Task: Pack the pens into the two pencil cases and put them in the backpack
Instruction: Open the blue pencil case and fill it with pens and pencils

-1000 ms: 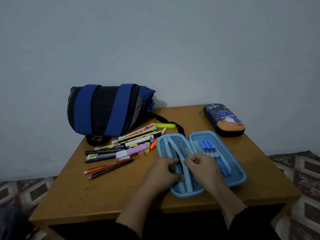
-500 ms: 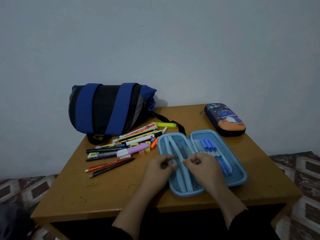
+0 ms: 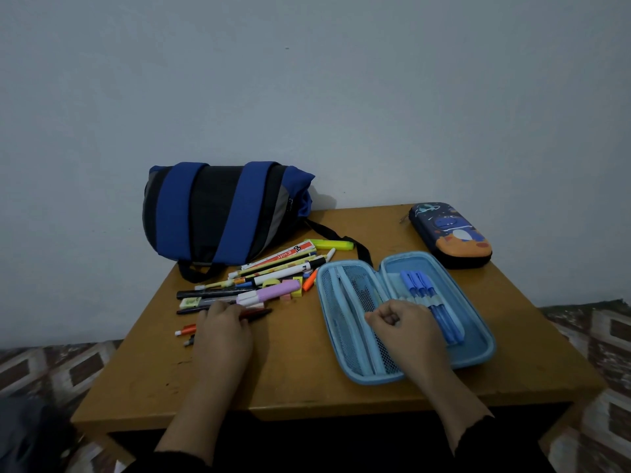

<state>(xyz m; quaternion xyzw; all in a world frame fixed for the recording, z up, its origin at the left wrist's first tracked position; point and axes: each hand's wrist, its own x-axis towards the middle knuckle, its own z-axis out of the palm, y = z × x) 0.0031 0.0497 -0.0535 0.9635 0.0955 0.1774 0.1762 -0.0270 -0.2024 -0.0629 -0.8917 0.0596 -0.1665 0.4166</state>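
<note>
The left hand [image 3: 223,331] lies over the loose pens [image 3: 259,285] near the table's [image 3: 143,380] left edge, fingers curled onto a dark pen [image 3: 256,313]. The right hand [image 3: 404,327], fingers curled into a loose fist, rests on the open blue pencil case [image 3: 478,356] near the front edge; whether it pinches anything cannot be told.

Left hand [image 3: 223,331] on the loose pens [image 3: 259,285], curled right hand [image 3: 403,324] over the open blue case [image 3: 474,353].
</note>
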